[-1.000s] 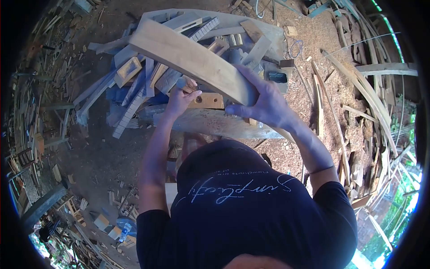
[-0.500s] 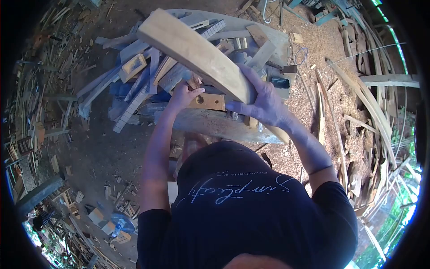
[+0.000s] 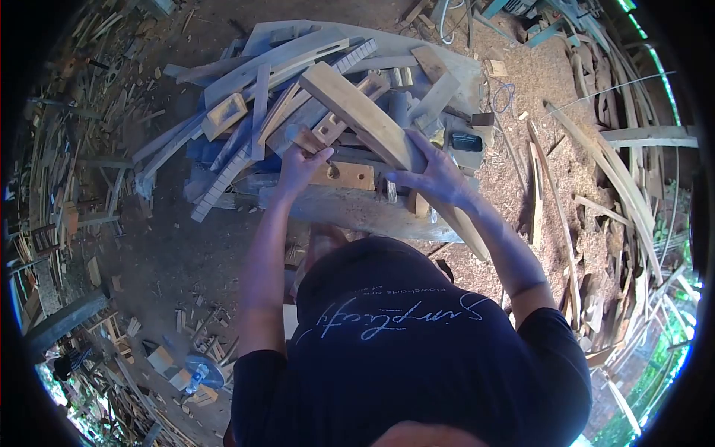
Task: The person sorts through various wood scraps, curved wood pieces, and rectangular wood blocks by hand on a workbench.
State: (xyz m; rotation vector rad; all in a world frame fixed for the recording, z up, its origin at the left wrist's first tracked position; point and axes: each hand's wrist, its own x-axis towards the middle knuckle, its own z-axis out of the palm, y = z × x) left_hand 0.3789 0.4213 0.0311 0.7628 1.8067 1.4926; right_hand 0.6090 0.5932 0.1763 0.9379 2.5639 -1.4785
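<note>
A long, thick wooden beam (image 3: 365,112) slants across the bench, its far end toward the upper left. My right hand (image 3: 439,179) is wrapped round its nearer part, thumb on the left side and fingers over the far side. My left hand (image 3: 299,170) is closed on a small brown wooden piece (image 3: 305,139), partly hidden by the fingers, whose kind I cannot make out. Just right of my left hand lies a wooden block with round holes (image 3: 348,176). Beyond it, another holed block (image 3: 329,128) rests beside the beam.
A heap of boards and strips (image 3: 261,104) covers the workbench (image 3: 365,212). Among them sits a block with a rectangular recess (image 3: 225,114). A dark container (image 3: 467,141) stands to the right. Sawdust (image 3: 514,179) and long planks (image 3: 611,179) lie on the right; offcuts litter the left floor.
The beam has come down and to the right, its near end now lower, past the bench edge. My left hand has shifted slightly left with the small wooden piece.
</note>
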